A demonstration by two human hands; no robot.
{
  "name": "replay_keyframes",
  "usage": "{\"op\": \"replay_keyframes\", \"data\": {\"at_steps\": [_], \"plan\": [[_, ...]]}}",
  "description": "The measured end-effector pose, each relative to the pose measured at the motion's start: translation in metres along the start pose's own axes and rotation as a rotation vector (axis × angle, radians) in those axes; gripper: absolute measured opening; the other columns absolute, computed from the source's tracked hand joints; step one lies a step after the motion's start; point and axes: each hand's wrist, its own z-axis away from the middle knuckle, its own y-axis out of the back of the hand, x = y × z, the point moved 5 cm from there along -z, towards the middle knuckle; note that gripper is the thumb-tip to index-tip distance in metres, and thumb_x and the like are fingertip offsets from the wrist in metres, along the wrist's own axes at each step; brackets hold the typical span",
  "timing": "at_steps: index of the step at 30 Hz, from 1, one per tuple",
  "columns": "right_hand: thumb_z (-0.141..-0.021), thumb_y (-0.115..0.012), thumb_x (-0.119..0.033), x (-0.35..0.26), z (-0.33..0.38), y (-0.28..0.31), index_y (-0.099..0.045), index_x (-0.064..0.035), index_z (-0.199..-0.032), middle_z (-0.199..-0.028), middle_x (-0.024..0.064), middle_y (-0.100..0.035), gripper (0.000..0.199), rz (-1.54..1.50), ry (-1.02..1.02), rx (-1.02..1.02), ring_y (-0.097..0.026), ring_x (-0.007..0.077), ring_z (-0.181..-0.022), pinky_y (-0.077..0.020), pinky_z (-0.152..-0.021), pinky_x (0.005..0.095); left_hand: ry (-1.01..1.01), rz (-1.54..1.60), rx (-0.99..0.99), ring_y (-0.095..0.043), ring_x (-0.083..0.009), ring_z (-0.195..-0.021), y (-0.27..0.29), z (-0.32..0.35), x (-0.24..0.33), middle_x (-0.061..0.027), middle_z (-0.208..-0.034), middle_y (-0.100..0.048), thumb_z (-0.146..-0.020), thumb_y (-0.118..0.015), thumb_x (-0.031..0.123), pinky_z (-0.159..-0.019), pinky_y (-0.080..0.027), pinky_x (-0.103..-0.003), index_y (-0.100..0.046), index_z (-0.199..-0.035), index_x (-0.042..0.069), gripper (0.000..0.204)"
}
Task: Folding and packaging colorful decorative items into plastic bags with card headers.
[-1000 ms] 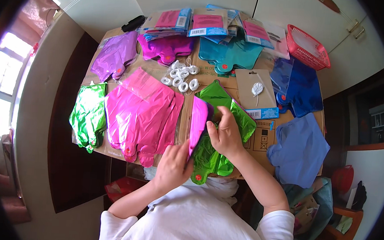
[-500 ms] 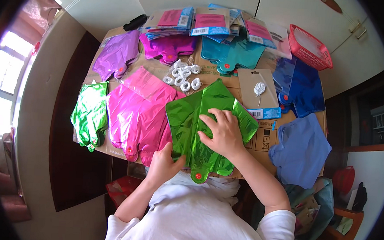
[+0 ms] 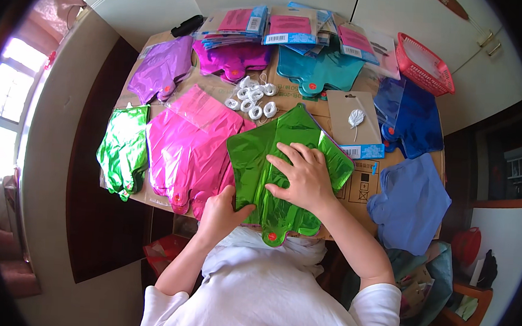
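A flat green foil balloon (image 3: 256, 148) with star-like points and a red dot on its tail lies at the table's near edge, in front of me. Spread across its upper middle is my right hand (image 3: 305, 174), fingers apart and palm down. My left hand (image 3: 221, 213) grips the balloon's lower left edge, thumb on top and the other fingers mostly hidden. Touching it on the left is a pile of pink foil balloons (image 3: 190, 150). Just beyond the green one are several small white string coils (image 3: 255, 95).
Around these lie a bright green balloon (image 3: 121, 148), purple (image 3: 159, 67), magenta (image 3: 234, 58), teal (image 3: 320, 71), dark blue (image 3: 421, 125) and pale blue ones (image 3: 411, 202). Flat packages (image 3: 290, 27), a backing card (image 3: 351, 109) with string, and a red basket (image 3: 425, 65) sit toward the back.
My right hand's fingers have spread and slid slightly left and up over the green balloon. My left hand has shifted slightly up along its edge, the thumb now over the foil.
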Motion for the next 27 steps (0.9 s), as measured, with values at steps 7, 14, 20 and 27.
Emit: {"op": "replay_keyframes", "data": {"at_steps": [7, 14, 20, 27], "plan": [[-0.085, -0.063, -0.034, 0.027, -0.025, 0.018, -0.053, -0.0058, -0.124, -0.127, 0.0227, -0.051, 0.049, 0.011, -0.077, 0.135, -0.049, 0.0376, -0.117, -0.0393, -0.1, 0.0486, 0.134, 0.413, -0.259, -0.061, -0.0104, -0.059, -0.008, 0.054, -0.03, -0.0046, -0.066, -0.063, -0.088, -0.068, 0.024, -0.053, -0.048, -0.029, -0.061, -0.093, -0.003, 0.028], [-0.084, -0.062, -0.019, 0.083, -0.06, 0.009, -0.042, -0.0003, -0.125, -0.118, 0.0243, -0.056, 0.049, -0.084, -0.319, 0.037, -0.053, 0.0411, -0.112, -0.044, -0.093, 0.0463, 0.26, 1.022, -0.714, -0.058, -0.019, -0.111, -0.082, 0.082, -0.05, -0.017, -0.12, -0.06, -0.089, -0.066, 0.021, -0.095, -0.046, -0.03, -0.049, -0.126, -0.002, 0.047], [-0.091, -0.054, -0.016, 0.087, -0.056, -0.001, -0.045, -0.0028, -0.123, -0.106, 0.0198, -0.061, 0.036, -0.236, -0.385, -0.003, -0.062, 0.0358, -0.095, -0.0478, -0.084, 0.0446, 0.625, 1.717, -0.945, -0.054, -0.0309, -0.119, -0.116, 0.078, -0.007, -0.0208, -0.128, -0.055, -0.09, -0.058, 0.019, -0.098, -0.047, -0.042, -0.046, -0.13, -0.003, 0.047], [-0.092, -0.04, -0.01, 0.068, -0.051, -0.001, -0.047, 0.0011, -0.124, -0.119, 0.0262, -0.058, 0.034, -0.277, -0.419, -0.211, -0.056, 0.0411, -0.11, -0.0442, -0.094, 0.0462, 0.833, 1.729, -0.912, -0.062, -0.0279, -0.101, -0.124, 0.07, -0.01, -0.016, -0.107, -0.063, -0.093, -0.053, 0.017, -0.09, -0.052, -0.04, -0.05, -0.117, -0.004, 0.032]]}}
